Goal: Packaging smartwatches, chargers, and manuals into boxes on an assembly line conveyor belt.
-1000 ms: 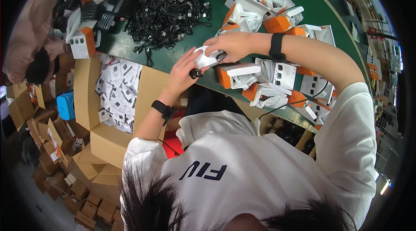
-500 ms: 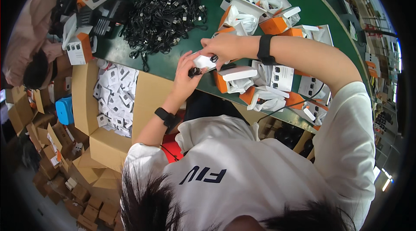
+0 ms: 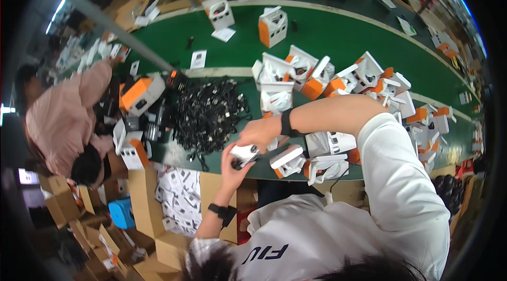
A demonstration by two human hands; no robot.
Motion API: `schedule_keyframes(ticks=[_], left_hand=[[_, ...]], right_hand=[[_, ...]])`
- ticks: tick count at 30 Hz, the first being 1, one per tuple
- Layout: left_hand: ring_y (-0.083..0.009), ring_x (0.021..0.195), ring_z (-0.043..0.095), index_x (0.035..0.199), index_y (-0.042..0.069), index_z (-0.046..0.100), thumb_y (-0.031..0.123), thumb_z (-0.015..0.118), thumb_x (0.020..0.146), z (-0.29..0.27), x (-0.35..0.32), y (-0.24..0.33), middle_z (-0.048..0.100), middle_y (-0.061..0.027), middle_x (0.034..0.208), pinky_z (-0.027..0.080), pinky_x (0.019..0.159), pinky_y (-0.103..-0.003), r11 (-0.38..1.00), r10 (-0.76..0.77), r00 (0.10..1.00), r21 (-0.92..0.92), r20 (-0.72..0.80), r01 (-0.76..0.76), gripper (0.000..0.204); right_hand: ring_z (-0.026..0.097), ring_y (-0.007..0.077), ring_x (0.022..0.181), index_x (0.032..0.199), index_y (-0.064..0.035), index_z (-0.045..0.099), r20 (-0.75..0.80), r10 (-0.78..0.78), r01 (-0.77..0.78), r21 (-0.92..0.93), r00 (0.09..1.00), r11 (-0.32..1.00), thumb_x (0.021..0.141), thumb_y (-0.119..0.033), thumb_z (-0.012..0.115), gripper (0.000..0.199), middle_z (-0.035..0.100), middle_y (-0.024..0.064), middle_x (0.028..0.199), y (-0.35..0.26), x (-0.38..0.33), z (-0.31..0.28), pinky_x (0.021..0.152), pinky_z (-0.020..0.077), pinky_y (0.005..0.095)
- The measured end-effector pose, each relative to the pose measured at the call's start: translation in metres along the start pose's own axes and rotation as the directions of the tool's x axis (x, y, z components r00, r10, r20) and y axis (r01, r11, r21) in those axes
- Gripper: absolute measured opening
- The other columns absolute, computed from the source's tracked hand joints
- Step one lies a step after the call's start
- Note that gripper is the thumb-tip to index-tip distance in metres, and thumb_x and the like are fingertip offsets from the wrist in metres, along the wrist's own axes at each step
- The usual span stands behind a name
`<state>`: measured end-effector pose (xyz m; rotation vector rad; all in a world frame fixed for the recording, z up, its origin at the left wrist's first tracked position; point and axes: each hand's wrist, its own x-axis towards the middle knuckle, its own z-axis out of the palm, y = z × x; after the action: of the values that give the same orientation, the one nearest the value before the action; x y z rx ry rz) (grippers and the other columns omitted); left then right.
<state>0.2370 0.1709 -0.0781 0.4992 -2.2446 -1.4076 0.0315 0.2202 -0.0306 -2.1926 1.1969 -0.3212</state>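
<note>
My left hand (image 3: 232,171) is closed around the near left side of a small white leaflet (image 3: 244,152). A dark bundle, apparently a coiled black cable (image 3: 237,163), sits under its fingers against the leaflet. Bent over the leaflet's far edge, my right hand (image 3: 259,136) has its fingers closed on it; a small black patch shows by its fingertips, too small to make out. Both hands are above the bench edge, beside a large heap of black cables (image 3: 208,112). Just to their right stands an opened white and orange box (image 3: 288,160) with white wrapping inside.
Several more opened boxes (image 3: 317,78) crowd the bench at right. A carton (image 3: 142,202) full of white leaflets (image 3: 178,196) stands below the bench edge. At left are an orange-white box (image 3: 141,95) and a co-worker in pink (image 3: 63,107). Beyond runs a green conveyor belt (image 3: 237,46).
The view has tipped upward, so the belt and far tables now show and the bench sits lower. Both hands stay on the leaflet, which is now turned and tilted differently.
</note>
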Motion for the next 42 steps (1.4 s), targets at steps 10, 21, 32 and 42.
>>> schedule_keyframes(ticks=[10, 21, 32, 42], left_hand=[[-0.0073, 0.051, 0.042, 0.072, 0.005, 0.05, 0.014, 0.059, 0.083, -0.085, 0.182, 0.075, 0.044, 0.0016, 0.057, 0.034, 0.051, -0.022, 0.953, -0.117, 0.933, -0.302, -0.342, 0.009, 0.017], [-0.0312, 0.077, 0.061, 0.082, -0.004, 0.061, 0.043, 0.074, 0.06, 0.017, 0.447, -0.078, 0.062, -0.0204, 0.082, 0.048, 0.07, -0.037, 0.719, -0.284, 0.941, 0.689, 0.181, 0.084, 0.054], [-0.0369, 0.104, 0.044, 0.103, -0.004, 0.049, 0.049, 0.074, 0.057, 0.001, 0.401, -0.2, 0.046, -0.0211, 0.11, 0.039, 0.083, -0.052, 0.494, -0.353, 0.886, 0.744, -0.301, 0.45, 0.075], [-0.014, 0.063, 0.058, 0.081, -0.001, 0.058, 0.016, 0.074, 0.066, 0.038, 0.443, -0.177, 0.061, -0.0065, 0.077, 0.048, 0.057, -0.029, 0.838, -0.521, 0.853, -0.172, 0.033, 0.518, 0.028]], right_hand=[[0.054, 0.0217, 0.082, 0.105, -0.0066, 0.043, -0.426, 0.48, -0.368, 0.321, 0.767, 0.873, 0.048, -0.02, 0.078, 0.067, 0.056, 0.0113, 0.09, -0.009, -0.098, -0.205, 0.07, 0.0437, 0.0323], [0.056, 0.0232, 0.088, 0.121, -0.0079, 0.043, -0.74, 0.672, -0.862, 0.318, 0.034, 0.394, 0.043, -0.011, 0.076, 0.085, 0.058, 0.0137, 0.096, 0.175, -0.401, -0.19, 0.08, 0.044, 0.0317], [0.052, 0.0276, 0.1, 0.112, -0.0027, 0.048, -0.394, 0.87, -0.801, 0.598, -0.296, -0.002, 0.039, 0.002, 0.073, 0.077, 0.056, 0.0131, 0.105, 0.214, -0.51, -0.038, 0.086, 0.042, 0.0321], [0.055, 0.0155, 0.076, 0.097, 0.0002, 0.055, -0.417, 0.904, -0.737, 0.581, 0.095, 0.345, 0.069, -0.006, 0.06, 0.029, 0.057, 0.0055, 0.082, 0.252, -0.387, -0.142, 0.068, 0.0452, 0.0287]])
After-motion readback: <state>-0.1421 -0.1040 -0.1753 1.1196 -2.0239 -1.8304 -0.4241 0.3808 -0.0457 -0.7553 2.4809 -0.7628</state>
